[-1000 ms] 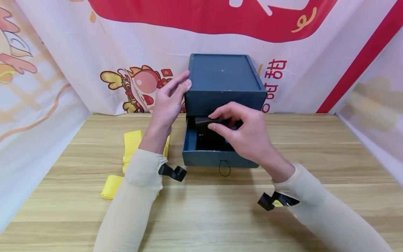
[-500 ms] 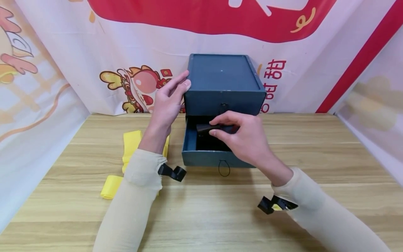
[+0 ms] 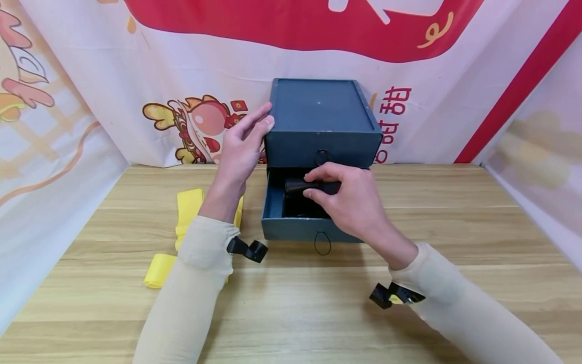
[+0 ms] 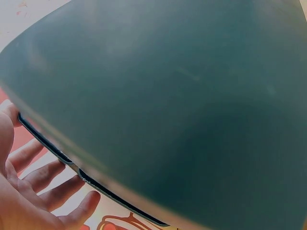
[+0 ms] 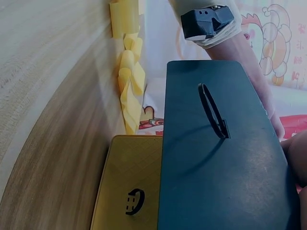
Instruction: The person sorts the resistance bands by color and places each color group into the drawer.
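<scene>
A dark blue two-drawer box [image 3: 325, 103] stands at the back middle in the head view, its lower drawer [image 3: 295, 229] pulled out. My left hand [image 3: 243, 144] rests against the box's upper left side. In the left wrist view its fingers [image 4: 53, 170] are spread along the box edge. Over the lower drawer, my right hand [image 3: 352, 194] pinches a glossy black object [image 3: 295, 187] between thumb and forefinger. The object's kind cannot be told, and the hand covers its right part. Beneath it, the drawer's inside looks black.
Yellow cloth strips [image 3: 188, 210] and a yellow roll [image 3: 160, 270] lie on the wooden table [image 3: 291, 323], left of the box. A printed curtain [image 3: 200, 65] hangs behind. Each drawer front has a black loop pull [image 3: 323, 243]. The right wrist view shows a golden panel [image 5: 127, 177] beside a blue front.
My right hand has moved slightly lower, and the black object it pinches has tilted down into the drawer. The upper loop pull shows more now. My left hand stays in place.
</scene>
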The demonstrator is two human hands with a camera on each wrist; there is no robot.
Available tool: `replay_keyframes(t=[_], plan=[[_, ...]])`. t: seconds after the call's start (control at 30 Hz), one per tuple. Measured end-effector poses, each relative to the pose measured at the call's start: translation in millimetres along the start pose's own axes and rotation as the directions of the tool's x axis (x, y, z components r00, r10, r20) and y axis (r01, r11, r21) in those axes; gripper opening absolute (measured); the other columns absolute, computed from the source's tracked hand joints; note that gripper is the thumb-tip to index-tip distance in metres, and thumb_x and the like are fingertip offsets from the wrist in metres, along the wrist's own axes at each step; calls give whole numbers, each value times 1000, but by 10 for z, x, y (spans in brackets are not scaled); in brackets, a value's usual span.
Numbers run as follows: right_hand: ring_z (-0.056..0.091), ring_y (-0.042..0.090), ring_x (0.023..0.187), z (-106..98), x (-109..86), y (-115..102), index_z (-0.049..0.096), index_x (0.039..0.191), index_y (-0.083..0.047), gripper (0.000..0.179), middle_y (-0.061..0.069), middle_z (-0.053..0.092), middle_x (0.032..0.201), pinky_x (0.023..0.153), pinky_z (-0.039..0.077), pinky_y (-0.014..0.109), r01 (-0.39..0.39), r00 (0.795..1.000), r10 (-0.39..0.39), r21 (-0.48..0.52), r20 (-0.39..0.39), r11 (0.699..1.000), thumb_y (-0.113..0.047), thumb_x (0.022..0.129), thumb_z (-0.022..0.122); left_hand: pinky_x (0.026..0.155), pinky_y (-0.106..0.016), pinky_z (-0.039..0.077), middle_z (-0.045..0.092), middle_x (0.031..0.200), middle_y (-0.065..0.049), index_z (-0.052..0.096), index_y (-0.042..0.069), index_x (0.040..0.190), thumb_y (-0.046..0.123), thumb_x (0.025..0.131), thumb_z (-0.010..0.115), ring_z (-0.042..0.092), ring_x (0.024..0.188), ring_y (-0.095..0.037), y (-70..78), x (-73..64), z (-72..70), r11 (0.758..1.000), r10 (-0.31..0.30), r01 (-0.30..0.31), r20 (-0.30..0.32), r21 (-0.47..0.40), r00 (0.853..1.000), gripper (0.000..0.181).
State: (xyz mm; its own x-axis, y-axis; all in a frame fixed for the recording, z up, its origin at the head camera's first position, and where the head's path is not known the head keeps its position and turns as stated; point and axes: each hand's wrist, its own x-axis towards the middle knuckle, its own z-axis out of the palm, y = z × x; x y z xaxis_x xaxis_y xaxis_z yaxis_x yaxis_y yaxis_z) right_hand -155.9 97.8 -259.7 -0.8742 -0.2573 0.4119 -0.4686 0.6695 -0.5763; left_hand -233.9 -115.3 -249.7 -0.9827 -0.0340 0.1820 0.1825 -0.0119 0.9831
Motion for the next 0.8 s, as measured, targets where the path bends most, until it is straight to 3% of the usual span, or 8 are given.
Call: replay_keyframes(t=[0.43,0.8], plan=[[78,23,104,20,-3,-7,80,114,-12,25,5,81,119,100,59,46,-13,1000,12,-27,-23,1000,-12,90,85,111,-50,53,60,155,10,64,37,147,42,106,64,58,136,-13,-7,2,-4,1000,5,-5,3,1,1000,42],[78,24,98,-1,-1,10,81,113,-10,22,8,83,109,95,60,48,-4,999,5,21,-36,1000,-10,91,84,106,-47,56,61,154,11,65,40,146,43,105,64,59,134,-13,-8,-9,4,1000,5,-5,-3,5,1000,40]])
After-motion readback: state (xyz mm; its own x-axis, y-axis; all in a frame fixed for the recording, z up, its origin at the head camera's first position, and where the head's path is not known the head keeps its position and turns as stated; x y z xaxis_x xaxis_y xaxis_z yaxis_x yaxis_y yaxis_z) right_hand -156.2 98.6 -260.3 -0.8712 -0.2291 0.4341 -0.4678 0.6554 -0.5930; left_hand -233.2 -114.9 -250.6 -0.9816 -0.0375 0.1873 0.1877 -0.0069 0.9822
